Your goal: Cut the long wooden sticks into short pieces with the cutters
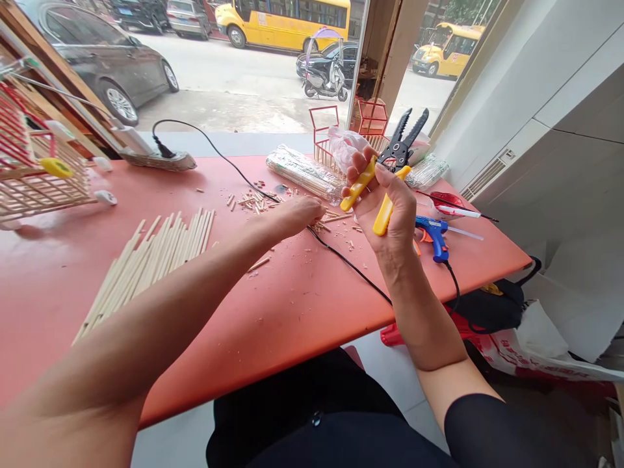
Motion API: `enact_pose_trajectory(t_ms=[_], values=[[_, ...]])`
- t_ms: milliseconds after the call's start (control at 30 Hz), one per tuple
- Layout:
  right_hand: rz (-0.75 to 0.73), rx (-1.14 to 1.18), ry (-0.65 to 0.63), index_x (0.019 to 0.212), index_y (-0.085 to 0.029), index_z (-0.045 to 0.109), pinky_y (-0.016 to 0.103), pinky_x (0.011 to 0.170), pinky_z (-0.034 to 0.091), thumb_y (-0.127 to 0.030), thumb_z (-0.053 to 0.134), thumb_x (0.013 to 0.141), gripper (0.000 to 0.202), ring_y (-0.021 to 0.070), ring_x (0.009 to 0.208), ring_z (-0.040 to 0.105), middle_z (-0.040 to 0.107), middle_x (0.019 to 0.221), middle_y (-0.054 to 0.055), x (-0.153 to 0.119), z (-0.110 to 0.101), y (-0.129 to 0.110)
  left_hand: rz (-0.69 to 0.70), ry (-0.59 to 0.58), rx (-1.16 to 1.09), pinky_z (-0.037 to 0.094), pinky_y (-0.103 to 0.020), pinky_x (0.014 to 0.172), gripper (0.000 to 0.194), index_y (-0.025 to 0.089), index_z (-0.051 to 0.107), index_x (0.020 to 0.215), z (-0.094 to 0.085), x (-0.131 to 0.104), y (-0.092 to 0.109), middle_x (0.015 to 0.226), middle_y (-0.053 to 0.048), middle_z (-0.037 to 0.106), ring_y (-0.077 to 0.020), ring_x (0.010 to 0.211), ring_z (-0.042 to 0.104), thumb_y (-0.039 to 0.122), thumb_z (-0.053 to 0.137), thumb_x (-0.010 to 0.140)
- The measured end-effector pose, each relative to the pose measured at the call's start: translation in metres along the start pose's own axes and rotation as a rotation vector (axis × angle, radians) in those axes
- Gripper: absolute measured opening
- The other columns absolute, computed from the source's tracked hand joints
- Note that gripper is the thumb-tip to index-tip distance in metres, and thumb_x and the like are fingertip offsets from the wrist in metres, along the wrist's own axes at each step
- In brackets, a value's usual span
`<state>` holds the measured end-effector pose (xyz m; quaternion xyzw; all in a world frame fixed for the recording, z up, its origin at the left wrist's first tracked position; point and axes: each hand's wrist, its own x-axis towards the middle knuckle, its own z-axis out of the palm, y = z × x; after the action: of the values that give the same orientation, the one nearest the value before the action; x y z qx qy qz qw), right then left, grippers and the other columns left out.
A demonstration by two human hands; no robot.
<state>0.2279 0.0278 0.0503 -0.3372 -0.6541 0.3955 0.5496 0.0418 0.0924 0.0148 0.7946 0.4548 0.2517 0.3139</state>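
Observation:
Yellow-handled pliers with black jaws spread apart are held up in my right hand, above the right part of the red table. My left hand is low over the table's middle, by a black cable and small cut bits of wood. Its fingertips are mostly hidden behind the back of the hand, so what they hold cannot be made out. Left of it, many pale wooden sticks lie side by side, partly behind my left forearm.
A blue glue gun lies at the right of the red table. Wrapped stick bundles and a small red-and-wood frame stand at the back. A stick-built cart is at far left, near a power strip.

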Motion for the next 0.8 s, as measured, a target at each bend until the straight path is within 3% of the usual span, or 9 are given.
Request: enact_pose_trajectory(t_ms=[133, 233, 300, 400, 567, 800], values=[[0.027, 0.016, 0.004, 0.144, -0.03, 0.059, 0.052, 0.092, 0.06, -0.073, 0.065, 0.092, 0.068, 0.0354, 0.128, 0.064, 0.07, 0.129, 0.015, 0.004, -0.002, 0.01, -0.015, 0.012, -0.055, 0.036, -0.033, 0.069, 0.026, 0.021, 0.058, 0.05, -0.005, -0.008, 0.004, 0.056, 0.0, 0.054, -0.0167, 0.061, 0.046, 0.004, 0.07, 0.065], [0.09, 0.047, 0.046, 0.137, -0.028, 0.058, 0.051, 0.095, 0.061, -0.068, 0.066, 0.093, 0.06, 0.0325, 0.124, 0.066, 0.071, 0.129, 0.013, 0.005, 0.003, 0.016, -0.137, 0.001, -0.496, 0.046, -0.032, 0.071, 0.016, 0.018, 0.07, 0.066, -0.01, -0.026, 0.009, 0.071, -0.004, 0.07, -0.0153, 0.066, 0.056, 0.022, 0.082, 0.076], [0.093, 0.011, 0.06, 0.129, -0.028, 0.058, 0.051, 0.1, 0.06, -0.062, 0.072, 0.091, 0.052, 0.0295, 0.124, 0.067, 0.072, 0.127, 0.011, 0.004, 0.01, 0.018, -0.195, -0.039, -0.763, 0.049, -0.03, 0.071, 0.024, 0.016, 0.073, 0.071, -0.011, -0.042, 0.012, 0.08, -0.007, 0.075, -0.0131, 0.068, 0.058, 0.028, 0.093, 0.07], [0.085, -0.056, 0.005, 0.117, -0.027, 0.059, 0.048, 0.107, 0.057, -0.055, 0.082, 0.082, 0.05, 0.0261, 0.115, 0.069, 0.074, 0.117, 0.008, 0.0, 0.02, 0.02, -0.234, -0.05, -0.961, 0.05, -0.027, 0.07, 0.038, 0.014, 0.074, 0.071, -0.009, -0.064, 0.016, 0.08, -0.007, 0.075, -0.011, 0.069, 0.058, 0.032, 0.105, 0.059], [0.19, -0.129, -0.154, 0.11, -0.023, 0.06, 0.043, 0.095, 0.057, -0.048, 0.082, 0.076, 0.047, 0.0215, 0.096, 0.068, 0.069, 0.098, 0.003, -0.005, 0.03, 0.019, -0.264, 0.034, -1.046, 0.051, -0.026, 0.07, 0.039, 0.014, 0.077, 0.073, -0.006, -0.09, 0.015, 0.08, -0.006, 0.074, -0.0118, 0.072, 0.061, 0.034, 0.107, 0.057], [0.205, -0.151, -0.293, 0.108, -0.023, 0.059, 0.035, 0.079, 0.055, -0.04, 0.08, 0.076, 0.042, 0.0176, 0.084, 0.062, 0.065, 0.093, 0.0, -0.011, 0.04, 0.016, -0.329, 0.013, -1.072, 0.051, -0.024, 0.065, 0.043, 0.014, 0.08, 0.074, -0.007, -0.103, 0.009, 0.082, -0.008, 0.078, -0.0107, 0.067, 0.062, 0.034, 0.109, 0.051]])
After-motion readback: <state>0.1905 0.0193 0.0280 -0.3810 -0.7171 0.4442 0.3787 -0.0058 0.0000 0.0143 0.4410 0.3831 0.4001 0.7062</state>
